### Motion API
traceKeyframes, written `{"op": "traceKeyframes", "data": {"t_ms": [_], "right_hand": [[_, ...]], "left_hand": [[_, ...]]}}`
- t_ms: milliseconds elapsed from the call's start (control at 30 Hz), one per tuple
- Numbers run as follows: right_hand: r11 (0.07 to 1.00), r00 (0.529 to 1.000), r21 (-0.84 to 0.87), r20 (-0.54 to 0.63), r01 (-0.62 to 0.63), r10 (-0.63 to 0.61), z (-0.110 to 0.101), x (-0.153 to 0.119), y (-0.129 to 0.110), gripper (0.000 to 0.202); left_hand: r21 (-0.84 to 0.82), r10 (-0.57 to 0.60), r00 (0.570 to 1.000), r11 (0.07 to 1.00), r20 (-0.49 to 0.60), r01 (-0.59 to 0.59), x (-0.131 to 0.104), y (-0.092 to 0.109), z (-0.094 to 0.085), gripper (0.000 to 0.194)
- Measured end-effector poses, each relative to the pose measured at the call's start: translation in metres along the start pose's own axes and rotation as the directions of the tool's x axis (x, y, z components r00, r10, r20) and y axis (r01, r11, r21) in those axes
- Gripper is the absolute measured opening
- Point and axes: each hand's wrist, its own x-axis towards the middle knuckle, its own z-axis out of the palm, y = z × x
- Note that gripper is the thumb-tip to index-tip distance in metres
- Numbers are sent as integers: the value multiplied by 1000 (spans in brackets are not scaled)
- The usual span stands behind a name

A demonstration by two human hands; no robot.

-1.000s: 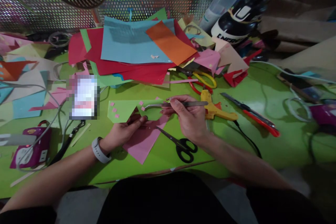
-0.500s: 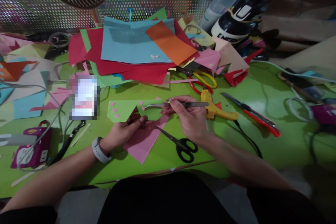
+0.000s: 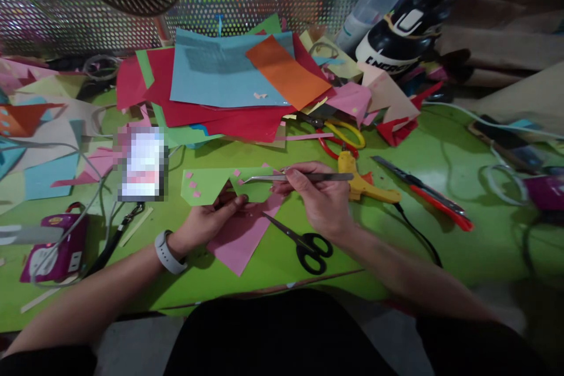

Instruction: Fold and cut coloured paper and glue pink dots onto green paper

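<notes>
Seemingly partway along: above the desk (image 3: 211, 153), green paper (image 3: 209, 182) is already dotted; what remains cannot be told.
The left hand (image 3: 220, 214) reaches in from below, its thumb and fingers closed on the paper's lower middle; the right hand (image 3: 319, 197), forearm slanting inward, pinches grey tweezers (image 3: 326, 177) nearly level between closed fingers, their bent tip pointing left, at one of the pink squares (image 3: 189, 175) on the paper.

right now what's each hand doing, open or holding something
Left hand: closed, holding the green paper.
Right hand: closed, holding the tweezers.
</notes>
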Motion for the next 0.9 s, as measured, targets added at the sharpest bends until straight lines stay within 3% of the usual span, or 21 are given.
{"op": "traceKeyframes", "data": {"t_ms": [233, 500, 700, 900], "right_hand": [[999, 999, 15, 24, 30, -31, -1, 1, -1, 10], [1000, 1000, -19, 18, 23, -23, 0, 1, -5, 12], [999, 999, -8, -7, 48, -48, -1, 1, -5, 12], [998, 999, 61, 26, -31, 30, 0, 4, 2, 18]], "left_hand": [[41, -29, 1000, 999, -1, 29, -1, -5, -3, 39], [0, -66, 998, 998, 1, 66, -2, -2, -2, 37], [-81, -152, 988, 985, -24, 150, -4, -11, -3, 41], [-87, -150, 988, 985, 19, 151, -4, -6, -2, 43]]}}
